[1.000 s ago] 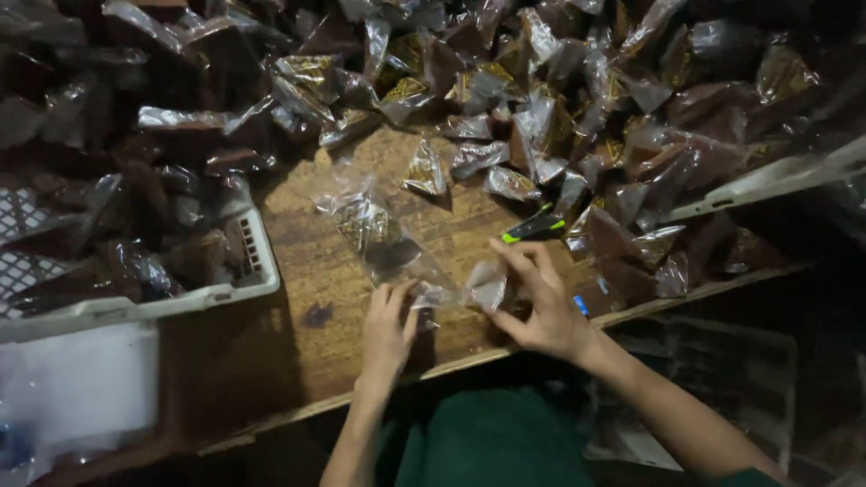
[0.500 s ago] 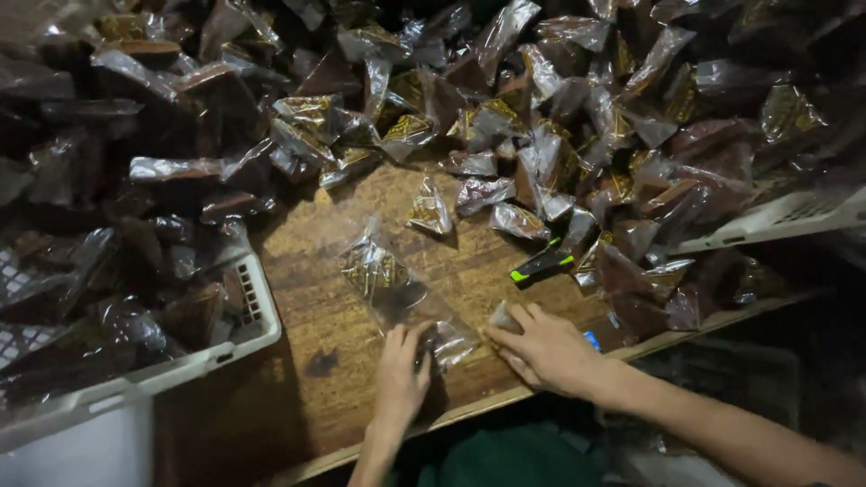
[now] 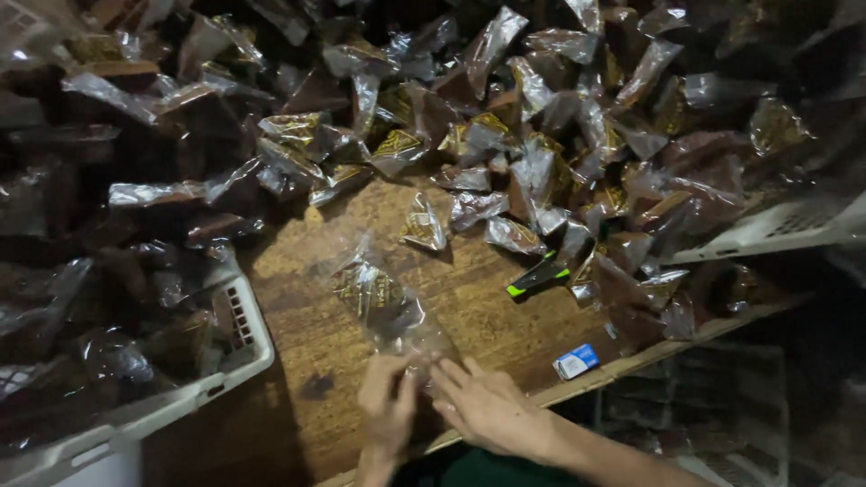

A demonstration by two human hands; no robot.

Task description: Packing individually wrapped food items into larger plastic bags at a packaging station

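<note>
At the far left a white basket [image 3: 236, 347] holds dark wrapped packets, its corner resting on the wooden counter [image 3: 307, 361]. Just right of it, near the counter's front edge, the left hand [image 3: 390, 406] and the right hand [image 3: 487, 410] meet at the lower end of a clear plastic bag [image 3: 383, 302] that lies flat on the wood and slants away from the person. Both hands pinch that near end, fingers bent and close together, the right hand's fingers partly fanned over the plastic. A brownish filling with a gold printed label shows through the middle of the bag. By the look of it the step in hand is closing or folding the bag's open end; the next move likely calls for a firm, even grip so the film does not slip. Further right lie a black-and-green lighter [image 3: 538, 275], a small blue-and-white box [image 3: 575, 362], and a big heap of finished packets [image 3: 559, 135].
</note>
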